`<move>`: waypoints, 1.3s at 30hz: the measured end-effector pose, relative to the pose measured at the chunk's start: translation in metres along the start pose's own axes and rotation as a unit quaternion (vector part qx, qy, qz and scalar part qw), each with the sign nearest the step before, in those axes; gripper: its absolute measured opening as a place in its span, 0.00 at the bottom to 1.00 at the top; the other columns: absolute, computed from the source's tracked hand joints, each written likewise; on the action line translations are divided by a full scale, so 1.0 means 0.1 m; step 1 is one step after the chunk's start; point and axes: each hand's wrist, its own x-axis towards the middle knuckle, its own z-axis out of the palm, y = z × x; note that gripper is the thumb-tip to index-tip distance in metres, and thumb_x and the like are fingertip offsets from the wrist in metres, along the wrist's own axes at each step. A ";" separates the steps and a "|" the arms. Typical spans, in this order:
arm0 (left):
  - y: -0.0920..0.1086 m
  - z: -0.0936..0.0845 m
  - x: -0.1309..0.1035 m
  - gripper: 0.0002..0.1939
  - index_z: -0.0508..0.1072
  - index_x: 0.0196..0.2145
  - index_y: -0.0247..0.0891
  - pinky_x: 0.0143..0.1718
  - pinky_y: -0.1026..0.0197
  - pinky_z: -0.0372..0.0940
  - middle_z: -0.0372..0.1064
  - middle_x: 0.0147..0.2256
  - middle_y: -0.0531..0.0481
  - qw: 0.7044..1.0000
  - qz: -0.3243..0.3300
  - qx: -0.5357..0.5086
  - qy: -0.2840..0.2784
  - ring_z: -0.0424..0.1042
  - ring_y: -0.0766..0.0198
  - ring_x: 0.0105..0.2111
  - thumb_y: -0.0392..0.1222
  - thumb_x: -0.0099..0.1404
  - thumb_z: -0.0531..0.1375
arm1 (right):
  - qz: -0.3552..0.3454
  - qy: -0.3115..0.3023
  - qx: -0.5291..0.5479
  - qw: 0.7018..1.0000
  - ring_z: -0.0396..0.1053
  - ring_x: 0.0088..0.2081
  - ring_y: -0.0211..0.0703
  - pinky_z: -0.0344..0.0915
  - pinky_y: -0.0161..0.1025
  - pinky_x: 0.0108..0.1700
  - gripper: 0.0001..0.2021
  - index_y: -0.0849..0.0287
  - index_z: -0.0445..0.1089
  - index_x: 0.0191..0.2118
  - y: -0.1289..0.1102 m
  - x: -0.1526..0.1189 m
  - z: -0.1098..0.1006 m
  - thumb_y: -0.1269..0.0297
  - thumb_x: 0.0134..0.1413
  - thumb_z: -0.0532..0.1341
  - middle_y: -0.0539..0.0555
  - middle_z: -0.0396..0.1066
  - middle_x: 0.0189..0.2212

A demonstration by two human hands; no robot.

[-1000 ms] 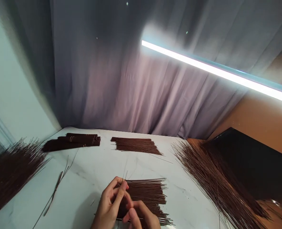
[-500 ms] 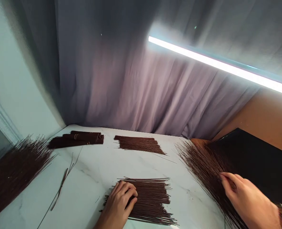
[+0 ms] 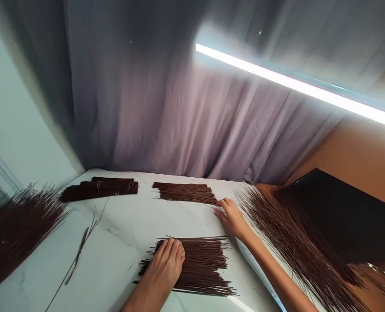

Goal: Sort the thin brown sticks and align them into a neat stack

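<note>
Thin dark brown sticks lie side by side in a near pile (image 3: 205, 264) on the white marbled table (image 3: 124, 229). My left hand (image 3: 166, 262) rests on the left part of that pile, its fingers curled together; whether it grips any sticks is hidden. Farther back lies a smaller flat pile (image 3: 186, 193) of sticks. My right hand (image 3: 230, 215) is at the right end of this back pile, thumb and fingers apart, with no stick visible in it. To its right spreads a long, loose heap of sticks (image 3: 290, 234).
Tied bundles (image 3: 104, 187) lie at the back left. A large heap of sticks (image 3: 20, 234) fills the left edge, with a few loose strands (image 3: 82, 249) beside it. Behind the table hangs a grey curtain (image 3: 147, 108). A black panel (image 3: 335, 212) stands at right.
My right hand has left the long heap at right and moved left to the end of the back pile, its fingers now apart. My left hand stays on the near pile, fingers drawn closer together.
</note>
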 end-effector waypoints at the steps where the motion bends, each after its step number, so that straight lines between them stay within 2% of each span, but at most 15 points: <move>1: -0.01 -0.03 -0.01 0.14 0.70 0.42 0.35 0.43 0.49 0.71 0.74 0.36 0.45 1.000 -0.002 -0.011 -0.018 0.76 0.53 0.36 0.25 0.73 0.47 | 0.008 -0.013 0.002 1.000 0.72 0.43 0.48 0.71 0.46 0.46 0.07 0.59 0.71 0.43 0.01 0.09 0.11 0.62 0.68 0.59 0.57 0.73 0.41; 3: -0.03 -0.12 -0.02 0.10 0.69 0.41 0.38 0.45 0.49 0.70 0.73 0.38 0.47 0.996 -0.006 -0.063 -0.068 0.75 0.54 0.38 0.28 0.74 0.51 | 0.021 -0.038 0.008 0.999 0.73 0.43 0.45 0.73 0.46 0.45 0.10 0.61 0.71 0.49 0.04 0.20 0.26 0.60 0.67 0.61 0.56 0.73 0.45; 5: -0.05 -0.22 -0.03 0.07 0.68 0.40 0.41 0.49 0.48 0.69 0.72 0.40 0.50 0.987 -0.011 -0.123 -0.107 0.74 0.55 0.41 0.30 0.74 0.54 | 0.025 -0.055 0.014 0.998 0.74 0.45 0.45 0.74 0.48 0.46 0.15 0.60 0.69 0.54 0.07 0.21 0.33 0.59 0.67 0.62 0.56 0.72 0.50; 7: -0.06 -0.28 -0.03 0.08 0.68 0.41 0.41 0.51 0.47 0.68 0.71 0.41 0.51 0.980 -0.016 -0.148 -0.129 0.74 0.54 0.43 0.30 0.74 0.55 | 0.021 -0.062 0.020 0.998 0.73 0.47 0.46 0.73 0.49 0.47 0.16 0.60 0.69 0.55 0.07 0.15 0.31 0.58 0.67 0.63 0.56 0.71 0.52; 9: -0.06 -0.32 -0.01 0.09 0.68 0.43 0.40 0.52 0.46 0.67 0.72 0.43 0.48 0.980 -0.015 -0.140 -0.143 0.74 0.52 0.45 0.28 0.74 0.53 | 0.015 -0.060 0.029 0.998 0.73 0.44 0.45 0.73 0.47 0.46 0.13 0.61 0.70 0.52 0.07 0.07 0.23 0.60 0.67 0.61 0.56 0.72 0.48; 12: -0.04 -0.37 0.03 0.11 0.68 0.44 0.37 0.52 0.45 0.67 0.71 0.44 0.45 0.981 -0.005 -0.127 -0.147 0.74 0.50 0.46 0.26 0.73 0.50 | -0.001 -0.055 0.051 0.997 0.70 0.40 0.45 0.70 0.43 0.43 0.07 0.62 0.68 0.46 0.09 -0.05 0.08 0.70 0.69 0.54 0.59 0.71 0.42; 15: -0.04 -0.43 0.06 0.14 0.68 0.41 0.40 0.47 0.49 0.69 0.70 0.39 0.48 0.978 -0.029 -0.152 -0.141 0.74 0.54 0.40 0.25 0.74 0.47 | -0.033 -0.058 0.079 0.995 0.70 0.43 0.46 0.68 0.42 0.46 0.12 0.59 0.63 0.50 0.14 -0.13 -0.05 0.77 0.67 0.48 0.60 0.69 0.44; 19: -0.07 -0.53 0.07 0.12 0.68 0.42 0.42 0.48 0.57 0.70 0.68 0.39 0.49 0.963 -0.086 -0.238 -0.088 0.74 0.59 0.39 0.31 0.76 0.47 | -0.047 -0.060 0.092 0.993 0.70 0.45 0.45 0.68 0.41 0.48 0.12 0.57 0.61 0.52 0.19 -0.17 -0.20 0.75 0.68 0.47 0.59 0.68 0.45; 22: -0.11 -0.58 0.07 0.13 0.67 0.45 0.44 0.49 0.61 0.71 0.68 0.40 0.49 0.926 -0.123 -0.346 -0.084 0.74 0.61 0.41 0.35 0.77 0.45 | -0.032 -0.062 0.076 0.995 0.70 0.40 0.45 0.67 0.39 0.42 0.09 0.56 0.64 0.45 0.18 -0.18 -0.30 0.71 0.70 0.48 0.57 0.69 0.42; 24: -0.13 -0.58 0.08 0.14 0.66 0.46 0.46 0.49 0.60 0.72 0.68 0.40 0.50 0.906 -0.142 -0.388 -0.092 0.73 0.62 0.40 0.36 0.77 0.42 | -0.016 -0.062 0.055 0.996 0.70 0.36 0.44 0.64 0.37 0.36 0.09 0.56 0.65 0.41 0.14 -0.16 -0.33 0.70 0.70 0.49 0.56 0.69 0.39; 26: -0.13 -0.58 0.10 0.15 0.64 0.44 0.46 0.47 0.56 0.73 0.68 0.40 0.51 0.895 -0.162 -0.402 -0.107 0.72 0.62 0.38 0.36 0.77 0.40 | 0.000 -0.056 0.035 0.998 0.70 0.34 0.44 0.60 0.36 0.32 0.09 0.56 0.66 0.39 0.08 -0.11 -0.32 0.70 0.69 0.50 0.55 0.70 0.37; 30: -0.13 -0.54 0.11 0.14 0.63 0.41 0.47 0.42 0.52 0.70 0.67 0.38 0.53 0.871 -0.213 -0.421 -0.135 0.71 0.59 0.36 0.38 0.78 0.41 | 0.023 -0.022 0.018 0.999 0.70 0.36 0.47 0.55 0.37 0.30 0.09 0.57 0.66 0.36 -0.07 0.16 -0.20 0.72 0.67 0.52 0.56 0.69 0.34; 34: -0.17 -0.48 0.11 0.14 0.66 0.40 0.47 0.42 0.54 0.66 0.69 0.38 0.52 0.852 -0.254 -0.445 -0.108 0.71 0.57 0.37 0.44 0.78 0.43 | 0.035 0.022 0.049 0.998 0.68 0.33 0.45 0.58 0.37 0.31 0.07 0.58 0.64 0.38 -0.29 0.36 -0.24 0.72 0.66 0.51 0.57 0.68 0.37; 37: -0.21 -0.44 0.12 0.14 0.68 0.37 0.44 0.41 0.58 0.65 0.72 0.36 0.51 0.815 -0.310 -0.485 -0.064 0.72 0.57 0.37 0.49 0.77 0.47 | 0.031 0.054 0.093 0.994 0.66 0.30 0.42 0.62 0.37 0.33 0.07 0.57 0.61 0.39 -0.59 0.17 -0.40 0.69 0.69 0.48 0.54 0.67 0.34; 39: -0.22 -0.43 0.14 0.16 0.70 0.35 0.43 0.33 0.61 0.63 0.74 0.34 0.50 0.775 -0.349 -0.524 -0.058 0.69 0.60 0.31 0.53 0.75 0.51 | 0.019 0.056 0.134 0.989 0.65 0.28 0.41 0.64 0.36 0.31 0.08 0.55 0.59 0.39 -0.86 -0.12 -0.47 0.67 0.71 0.46 0.51 0.64 0.30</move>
